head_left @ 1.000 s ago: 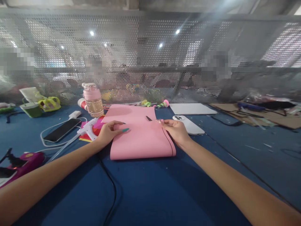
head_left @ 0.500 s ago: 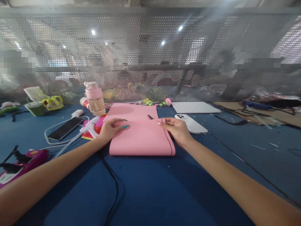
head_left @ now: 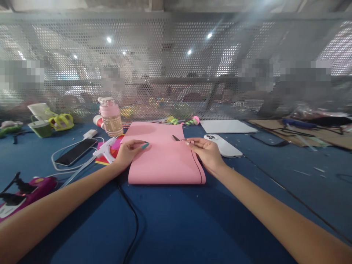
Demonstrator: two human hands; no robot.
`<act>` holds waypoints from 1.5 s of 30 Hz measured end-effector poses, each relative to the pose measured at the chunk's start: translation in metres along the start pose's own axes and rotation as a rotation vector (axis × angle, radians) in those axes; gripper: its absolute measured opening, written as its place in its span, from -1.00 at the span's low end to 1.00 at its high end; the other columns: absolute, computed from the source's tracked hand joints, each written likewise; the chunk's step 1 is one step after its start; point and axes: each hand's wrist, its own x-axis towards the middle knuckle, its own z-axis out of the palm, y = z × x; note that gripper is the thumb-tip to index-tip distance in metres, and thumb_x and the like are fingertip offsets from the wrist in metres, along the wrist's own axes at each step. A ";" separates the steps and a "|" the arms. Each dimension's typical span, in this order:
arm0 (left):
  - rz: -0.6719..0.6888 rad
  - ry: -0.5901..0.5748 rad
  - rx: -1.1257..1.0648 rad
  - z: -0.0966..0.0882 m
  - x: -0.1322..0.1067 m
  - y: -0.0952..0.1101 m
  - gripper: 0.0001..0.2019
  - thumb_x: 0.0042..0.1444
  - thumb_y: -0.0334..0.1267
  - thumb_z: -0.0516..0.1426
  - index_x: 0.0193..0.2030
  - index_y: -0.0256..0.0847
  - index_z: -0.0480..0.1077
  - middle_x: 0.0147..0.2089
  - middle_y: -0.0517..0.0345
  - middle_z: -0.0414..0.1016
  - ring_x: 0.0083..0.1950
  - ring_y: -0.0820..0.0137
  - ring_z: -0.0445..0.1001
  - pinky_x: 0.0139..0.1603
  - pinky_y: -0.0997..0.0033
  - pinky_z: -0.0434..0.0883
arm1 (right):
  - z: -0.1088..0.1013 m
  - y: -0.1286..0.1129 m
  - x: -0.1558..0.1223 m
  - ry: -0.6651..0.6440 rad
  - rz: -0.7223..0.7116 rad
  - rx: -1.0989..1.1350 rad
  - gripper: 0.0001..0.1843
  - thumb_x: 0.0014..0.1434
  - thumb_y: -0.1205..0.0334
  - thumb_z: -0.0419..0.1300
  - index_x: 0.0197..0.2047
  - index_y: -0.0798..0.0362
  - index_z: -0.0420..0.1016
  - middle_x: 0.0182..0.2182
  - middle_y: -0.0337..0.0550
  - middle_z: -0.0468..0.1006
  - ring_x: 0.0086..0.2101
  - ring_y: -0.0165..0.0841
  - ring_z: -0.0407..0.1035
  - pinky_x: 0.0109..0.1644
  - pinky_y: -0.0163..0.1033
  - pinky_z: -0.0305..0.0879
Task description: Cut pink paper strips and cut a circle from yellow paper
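A pink foam-like sheet lies on the blue table, its near part folded back over itself with a rounded bend toward me. A dark line runs along its right side. My left hand pinches the left end of the folded-over edge, thumb with a green nail on top. At the right end of that edge, my right hand pinches the sheet between thumb and fingers. A dark pointed blade sticks out leftward from under the right fingers; its handle is mostly hidden by the hand.
To the left are a white glue gun, a black phone, a purple power strip and a pink bottle. A white phone and a white board lie right. A black cable crosses in front.
My right fingers have shifted slightly along the folded edge of the pink sheet. The left hand keeps its pinch, and the view has tilted a little.
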 end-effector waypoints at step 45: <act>0.020 0.049 -0.003 0.001 -0.003 0.006 -0.59 -0.30 -0.09 0.29 -0.29 -0.29 0.42 -0.24 0.02 0.56 -0.21 0.31 0.52 -0.24 0.39 0.45 | 0.001 -0.004 0.002 0.112 0.239 0.228 -0.63 -0.60 0.19 0.46 -0.59 0.07 0.51 -0.65 -0.24 0.54 -0.61 -0.42 0.36 -0.52 -0.31 0.31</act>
